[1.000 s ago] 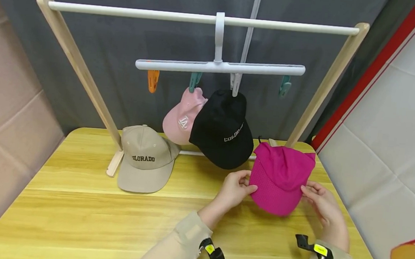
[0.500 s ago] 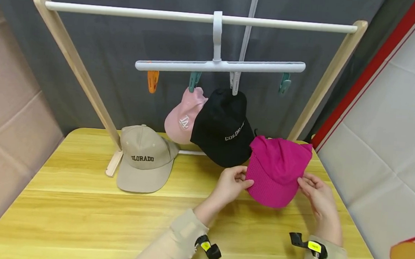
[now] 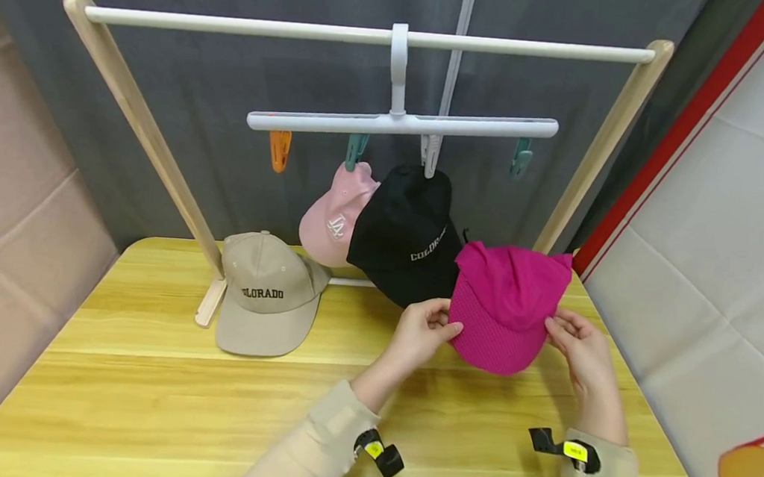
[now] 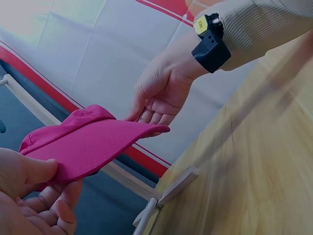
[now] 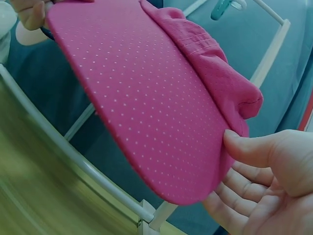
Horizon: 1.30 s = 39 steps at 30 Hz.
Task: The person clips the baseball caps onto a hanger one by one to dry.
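A magenta cap (image 3: pixel 510 308) with a dotted brim is held up off the table between both hands, brim toward the wearer. My left hand (image 3: pixel 420 333) pinches the brim's left edge, thumb on top, as the left wrist view also shows. At the brim's right edge, my right hand (image 3: pixel 582 351) pinches it between thumb and fingers. Just left of it, a black cap (image 3: pixel 409 233) hangs from a white clip (image 3: pixel 432 156), partly overlapped by the magenta cap. A pink cap (image 3: pixel 336 220) hangs behind from a teal clip (image 3: pixel 356 151).
A white hanger (image 3: pixel 401 124) hooks over the rack's top bar (image 3: pixel 237 26). An orange clip (image 3: pixel 279 151) and another teal clip (image 3: pixel 521 158) hang from it holding nothing. A beige cap (image 3: pixel 270 293) sits on the wooden table (image 3: pixel 160 408) at left, beside the rack's foot.
Both hands have carried the magenta cap up and slightly left, toward the hanging black cap. The hanging caps have barely moved.
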Tool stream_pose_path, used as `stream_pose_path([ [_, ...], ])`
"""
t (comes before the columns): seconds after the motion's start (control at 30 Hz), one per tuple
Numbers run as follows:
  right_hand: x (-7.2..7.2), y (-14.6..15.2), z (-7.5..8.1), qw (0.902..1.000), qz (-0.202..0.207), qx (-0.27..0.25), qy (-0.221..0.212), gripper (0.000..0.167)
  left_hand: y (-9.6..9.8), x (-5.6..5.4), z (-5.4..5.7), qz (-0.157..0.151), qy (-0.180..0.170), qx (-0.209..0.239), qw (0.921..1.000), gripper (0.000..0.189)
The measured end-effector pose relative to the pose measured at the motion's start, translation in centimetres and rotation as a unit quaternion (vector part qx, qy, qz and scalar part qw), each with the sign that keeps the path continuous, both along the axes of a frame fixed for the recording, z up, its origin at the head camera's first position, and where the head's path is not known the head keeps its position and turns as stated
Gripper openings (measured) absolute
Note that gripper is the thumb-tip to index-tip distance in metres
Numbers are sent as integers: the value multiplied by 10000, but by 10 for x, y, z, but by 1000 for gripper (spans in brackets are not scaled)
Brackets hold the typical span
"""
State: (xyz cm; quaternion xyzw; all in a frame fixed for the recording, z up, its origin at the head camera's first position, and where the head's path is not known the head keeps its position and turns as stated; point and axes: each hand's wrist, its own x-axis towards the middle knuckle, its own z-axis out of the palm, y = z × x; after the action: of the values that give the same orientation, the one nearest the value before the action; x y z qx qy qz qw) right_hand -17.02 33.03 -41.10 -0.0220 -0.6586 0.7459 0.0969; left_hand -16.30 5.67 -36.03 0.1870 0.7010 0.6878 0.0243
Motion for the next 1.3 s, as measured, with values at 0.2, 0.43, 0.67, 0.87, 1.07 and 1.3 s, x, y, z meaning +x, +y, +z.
stream_pose_path([
  [0.2,-3,-4,5,9997,10,64,221,22,0,-7,-6,39,54,7,10000,16],
  [0.43,-6,-12,13,9989,-79,355,282,18,0,-24,-25,230,227,-79,9994,16],
  [0.67,-11,-17,18,9986,-143,425,273,16,-4,-27,-20,435,370,-213,9981,14],
  [0.87,-16,-20,22,9989,-143,422,148,23,-6,-30,-16,539,389,-194,9976,15],
  [1.07,-21,-22,28,9989,-156,450,33,29,-7,-35,-10,533,468,-166,9973,14],
  [1.3,-27,-23,37,9988,-70,338,351,16,-9,-38,-3,566,562,-175,9967,15],
])
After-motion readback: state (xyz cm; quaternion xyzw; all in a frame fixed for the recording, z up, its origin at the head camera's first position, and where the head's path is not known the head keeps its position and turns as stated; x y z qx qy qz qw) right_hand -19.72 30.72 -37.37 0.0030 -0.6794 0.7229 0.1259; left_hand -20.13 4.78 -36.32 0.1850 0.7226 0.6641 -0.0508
